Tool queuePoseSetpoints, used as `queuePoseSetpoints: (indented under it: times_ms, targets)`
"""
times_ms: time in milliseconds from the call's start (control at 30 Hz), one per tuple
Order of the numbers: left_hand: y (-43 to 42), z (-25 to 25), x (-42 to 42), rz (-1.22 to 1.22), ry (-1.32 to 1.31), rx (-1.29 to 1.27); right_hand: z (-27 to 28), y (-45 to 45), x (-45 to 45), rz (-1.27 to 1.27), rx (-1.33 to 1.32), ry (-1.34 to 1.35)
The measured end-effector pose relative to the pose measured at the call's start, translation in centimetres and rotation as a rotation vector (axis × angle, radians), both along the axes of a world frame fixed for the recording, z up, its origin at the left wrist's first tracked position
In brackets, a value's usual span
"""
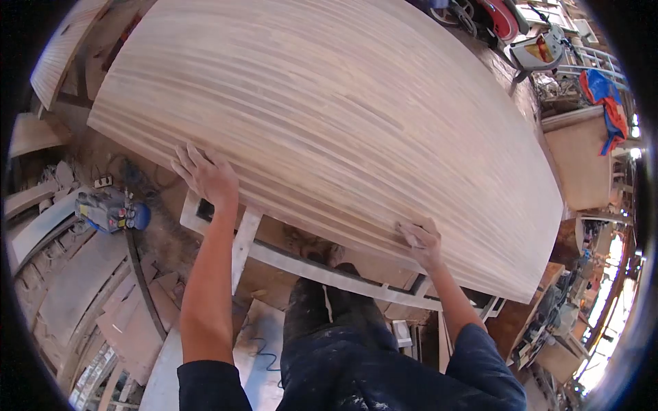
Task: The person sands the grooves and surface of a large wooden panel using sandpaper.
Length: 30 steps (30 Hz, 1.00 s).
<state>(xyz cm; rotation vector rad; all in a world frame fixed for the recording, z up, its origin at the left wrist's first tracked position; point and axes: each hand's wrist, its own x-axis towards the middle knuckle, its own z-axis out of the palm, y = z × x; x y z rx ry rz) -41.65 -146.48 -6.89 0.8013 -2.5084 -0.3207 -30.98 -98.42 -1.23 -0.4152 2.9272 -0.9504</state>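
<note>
A wide, slightly curved wooden panel (322,103) made of long, thin strips in pale and brown tones spans the view in front of me. My left hand (208,179) rests on its near edge at the left, fingers spread, with nothing in it. Farther right, my right hand (422,243) lies on the panel close to the same edge, fingers stretched toward the left. Pale dust coats the fingers of both hands. The underside of my right palm is hidden. Below the edge shows a white curved frame (336,279), apart from my hands.
A compressor-like machine with a blue end (113,211) stands on the floor at left, among curved boards (75,294). Scooters (538,51) are parked at upper right. A wooden board (581,161) with a blue and red cloth (606,103) stands at right, above a cluttered bench (531,308).
</note>
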Motion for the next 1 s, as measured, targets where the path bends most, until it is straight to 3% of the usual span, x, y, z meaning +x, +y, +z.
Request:
queuePoseSetpoints:
  times_ms: [100, 133, 200, 233, 267, 367, 433, 467, 500, 533, 567, 600, 633, 667, 700, 767, 800, 867, 900, 1000]
  targets:
    - [0.7, 0.6, -0.2, 0.009, -0.035, 0.007, 0.5, -5.5, -2.0, 0.024, -0.009, -0.101]
    - [0.2, -0.1, -0.3, 0.017, -0.054, 0.014, 0.1, -9.5, -4.2, 0.125, -0.121, -0.056]
    - [-0.3, -0.5, -0.2, 0.006, -0.074, 0.019, -7.1, -16.4, -5.7, 0.265, -0.133, 0.086]
    - [-0.4, -0.5, 0.0, -0.038, -0.074, -0.037, -6.6, -20.9, -8.1, 0.268, -0.307, -0.061]
    - [-0.6, -0.6, 0.2, -0.082, -0.071, -0.091, -6.1, -24.4, -10.2, 0.393, -0.137, 0.181]
    - [-1.9, -2.6, 0.2, -0.065, -0.083, -0.086, -2.6, -24.6, -10.9, 0.395, -0.098, 0.011]
    - [-1.2, -1.9, 0.2, -0.062, -0.063, -0.047, -3.9, -16.1, -6.6, 0.263, -0.067, -0.06]
    - [-1.1, -1.6, 0.1, -0.045, -0.036, -0.018, -3.9, -10.6, -4.5, 0.264, -0.027, 0.041]
    - [-1.5, -2.2, 0.1, -0.029, -0.034, -0.017, -1.8, -5.3, -2.8, 0.288, 0.096, 0.022]
    - [-2.3, -3.2, 0.3, -0.058, -0.147, -0.177, 0.7, -1.0, -1.1, 0.248, 0.202, 0.096]
    - [-3.0, -3.7, 0.5, -0.091, -0.267, -0.34, -1.8, 5.0, 0.8, 0.191, 0.016, 0.038]
    - [-2.3, -2.6, 0.4, -0.081, -0.278, -0.348, -1.2, 7.1, 2.0, 0.143, 0.048, 0.049]
    - [-0.4, -0.6, 0.0, -0.011, -0.166, -0.129, -0.6, 7.8, 2.7, 0.091, 0.08, 0.057]
    - [0.7, 0.4, -0.2, 0.059, -0.053, 0.086, 0.2, 6.2, 2.1, 0.096, 0.068, 0.045]
    - [0.7, 0.1, -0.1, 0.067, -0.062, 0.071, 1.0, 2.6, 0.3, 0.127, 0.037, 0.029]
    - [0.1, -0.6, -0.2, 0.05, -0.072, -0.017, -2.9, -4.0, -2.6, 0.241, -0.005, -0.007]
    - [-0.2, -0.8, -0.3, 0.061, -0.08, -0.042, -3.8, -8.7, -4.2, 0.38, 0.127, 0.179]
    - [-0.8, -1.2, -0.3, -0.005, -0.082, -0.095, -3.7, -18.2, -8.2, 0.32, -0.173, 0.095]
    - [-1.1, -1.3, -0.3, -0.032, -0.102, -0.127, -3.2, -22.2, -10.1, 0.31, -0.15, 0.041]
    - [-3.1, -3.2, 0.1, -0.081, -0.194, -0.354, -2.5, -23.2, -10.9, 0.315, -0.094, -0.041]
